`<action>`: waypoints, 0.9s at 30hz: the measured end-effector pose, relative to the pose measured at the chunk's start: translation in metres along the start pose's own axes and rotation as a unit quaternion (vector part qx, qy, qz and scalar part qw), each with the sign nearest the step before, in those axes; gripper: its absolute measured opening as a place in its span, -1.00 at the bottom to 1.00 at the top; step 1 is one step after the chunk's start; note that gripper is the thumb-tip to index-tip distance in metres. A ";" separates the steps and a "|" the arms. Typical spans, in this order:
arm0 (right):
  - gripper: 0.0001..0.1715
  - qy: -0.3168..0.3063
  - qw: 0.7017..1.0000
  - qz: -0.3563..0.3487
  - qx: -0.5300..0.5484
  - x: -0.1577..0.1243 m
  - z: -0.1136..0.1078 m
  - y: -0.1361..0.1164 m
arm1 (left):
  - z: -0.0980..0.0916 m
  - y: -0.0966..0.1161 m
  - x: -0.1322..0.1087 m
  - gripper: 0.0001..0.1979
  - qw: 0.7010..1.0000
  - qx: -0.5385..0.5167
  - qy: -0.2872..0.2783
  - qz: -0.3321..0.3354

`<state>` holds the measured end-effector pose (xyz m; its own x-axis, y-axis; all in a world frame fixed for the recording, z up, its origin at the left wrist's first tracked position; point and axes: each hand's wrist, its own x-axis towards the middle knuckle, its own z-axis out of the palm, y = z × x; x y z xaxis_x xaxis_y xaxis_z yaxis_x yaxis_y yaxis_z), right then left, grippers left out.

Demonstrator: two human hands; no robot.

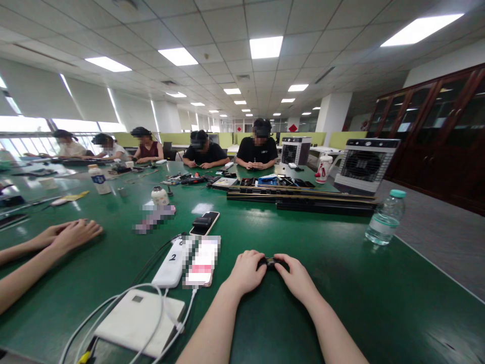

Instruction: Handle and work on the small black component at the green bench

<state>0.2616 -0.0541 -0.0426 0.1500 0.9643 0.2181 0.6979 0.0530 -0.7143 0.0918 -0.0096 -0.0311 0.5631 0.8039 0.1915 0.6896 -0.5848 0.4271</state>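
Left grip (246, 273) and right grip (297, 278) are both showing bare, uncovered from fingertips to wrist. The left forearm (212, 328) and the right forearm (333, 333) are likewise running bare from the wrists to the bottom edge of the head view, both slim and smooth in outline and widening toward that edge. Ceiling light is falling evenly along them; finer detail, such as the nails, is reading too small to tell.
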 end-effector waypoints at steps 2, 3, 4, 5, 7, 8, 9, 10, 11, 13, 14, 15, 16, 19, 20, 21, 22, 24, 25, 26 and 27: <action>-0.65 -0.002 1.000 -0.001 0.000 0.000 0.000 0.000 | 0.001 -0.001 0.000 -0.65 1.000 -0.002 0.000 0.002; -0.65 -0.002 1.000 -0.002 0.000 0.000 0.000 0.000 | 0.001 -0.001 0.000 -0.66 1.000 -0.003 0.001 0.003; -0.66 -0.002 1.000 -0.003 -0.001 0.000 -0.001 -0.001 | 0.001 -0.001 0.000 -0.66 1.000 -0.005 0.002 0.004; -0.66 -0.002 1.000 -0.003 -0.003 0.000 -0.001 -0.001 | 0.002 -0.001 0.000 -0.66 1.000 -0.008 0.004 0.004; -0.66 0.001 1.000 -0.004 -0.006 0.000 -0.001 -0.001 | 0.002 -0.001 0.000 -0.65 1.000 -0.016 0.010 0.005; -0.66 0.003 1.000 -0.004 -0.007 0.000 -0.001 -0.002 | 0.003 -0.001 0.000 -0.65 1.000 -0.021 0.012 0.005; -0.66 0.004 1.000 -0.004 -0.008 0.000 -0.001 -0.002 | 0.003 -0.002 0.000 -0.65 1.000 -0.024 0.013 0.005; -0.66 0.006 1.000 -0.004 -0.007 0.000 -0.001 -0.002 | 0.003 -0.002 0.000 -0.65 1.000 -0.027 0.012 0.004; -0.66 0.007 1.000 -0.003 -0.007 0.000 0.000 -0.002 | 0.003 -0.002 0.000 -0.65 1.000 -0.028 0.009 0.004; -0.66 0.008 1.000 -0.005 -0.004 0.000 0.000 -0.001 | 0.003 -0.003 0.000 -0.66 1.000 -0.029 0.003 0.003; -0.67 0.010 1.000 -0.006 -0.002 0.001 0.001 0.000 | 0.003 -0.003 0.000 -0.66 1.000 -0.029 0.002 0.003; -0.67 0.012 1.000 -0.007 0.000 0.001 0.001 0.001 | 0.003 -0.003 0.001 -0.66 1.000 -0.029 0.002 0.003; -0.68 0.014 1.000 -0.007 0.002 0.001 0.001 0.002 | 0.003 -0.003 0.001 -0.66 1.000 -0.029 0.004 0.004; -0.67 0.015 1.000 -0.005 0.001 0.001 0.002 0.003 | 0.003 -0.004 0.001 -0.66 0.999 -0.031 0.008 0.007; -0.67 0.012 1.000 -0.005 0.000 0.002 0.002 0.003 | 0.003 -0.004 0.001 -0.66 0.999 -0.032 0.009 0.007; -0.66 0.009 1.000 -0.004 -0.001 0.001 0.001 0.003 | 0.003 -0.004 0.001 -0.66 0.999 -0.032 0.008 0.007; -0.66 0.006 1.000 -0.004 -0.002 0.001 0.001 0.002 | 0.003 -0.003 0.001 -0.66 0.999 -0.032 0.007 0.006; -0.65 0.005 1.000 -0.004 -0.003 0.001 0.001 0.002 | 0.003 -0.003 0.000 -0.66 0.999 -0.032 0.006 0.004; -0.65 0.005 1.000 -0.005 -0.003 0.001 0.001 0.001 | 0.003 -0.003 0.000 -0.66 0.999 -0.032 0.006 0.003; -0.65 0.005 1.000 -0.005 -0.002 0.001 0.001 0.001 | 0.003 -0.003 0.000 -0.67 0.999 -0.033 0.008 0.002; -0.65 0.005 1.000 -0.005 -0.002 0.001 0.001 0.001 | 0.003 -0.002 0.001 -0.67 0.999 -0.035 0.009 0.001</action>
<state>0.2618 -0.0532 -0.0437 0.1504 0.9609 0.2325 0.7019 0.0618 -0.7096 0.0917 -0.0080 -0.0347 0.5557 0.8048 0.2083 0.6547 -0.5781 0.4870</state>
